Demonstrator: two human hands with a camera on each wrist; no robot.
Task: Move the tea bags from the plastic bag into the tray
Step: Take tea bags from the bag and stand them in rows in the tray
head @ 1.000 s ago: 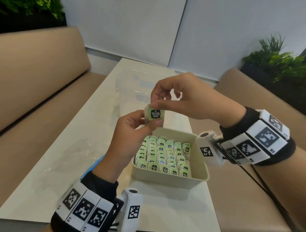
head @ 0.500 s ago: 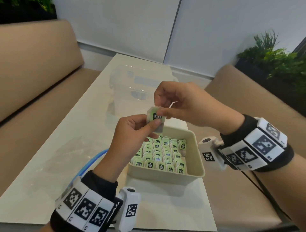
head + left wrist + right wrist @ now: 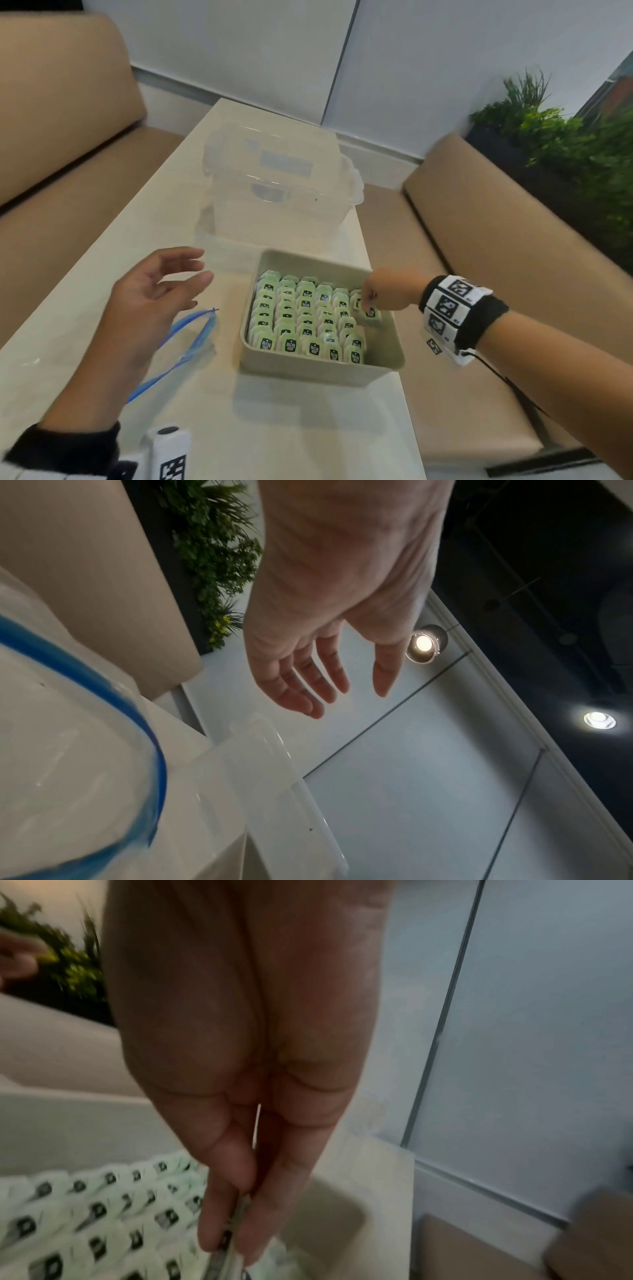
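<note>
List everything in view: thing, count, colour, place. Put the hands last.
tray: one, beige, on the table's right part.
tea bags: many, too many to count, green with dark labels, in rows inside the tray.
held tea bag: one, green, at the tray's right side.
plastic bag: one, clear with blue zip, left of the tray.
clear container: one, behind the tray.
table: one, pale.
benches: two, tan, either side.
plants: green, right.
left hand: open, above the bag.
right hand: pinches the held tea bag.
</note>
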